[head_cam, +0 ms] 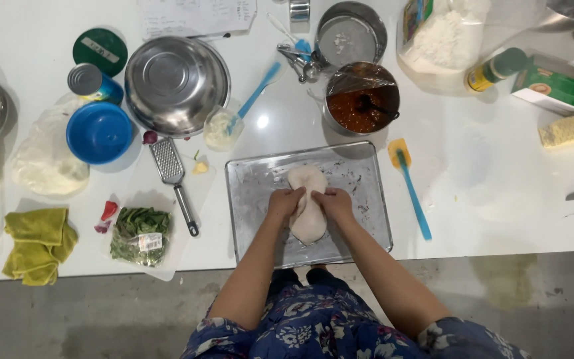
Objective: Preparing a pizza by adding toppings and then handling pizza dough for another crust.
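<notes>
- white table (499, 193), grey floor (134, 319) below its near edge
- metal baking tray (247, 199) at front centre
- blue spatula (410, 186) just right of tray
- pot of red sauce (362, 100) behind tray, film over it
- steel bowl (176, 83) back left, blue bowl (99, 131) and tin can (91, 82) beside it
- grater (171, 169), bag of greens (141, 234), yellow cloth (38, 242) at left front
- flour bag (443, 36), green box (554, 85), block of cheese (573, 127) at right back
</notes>
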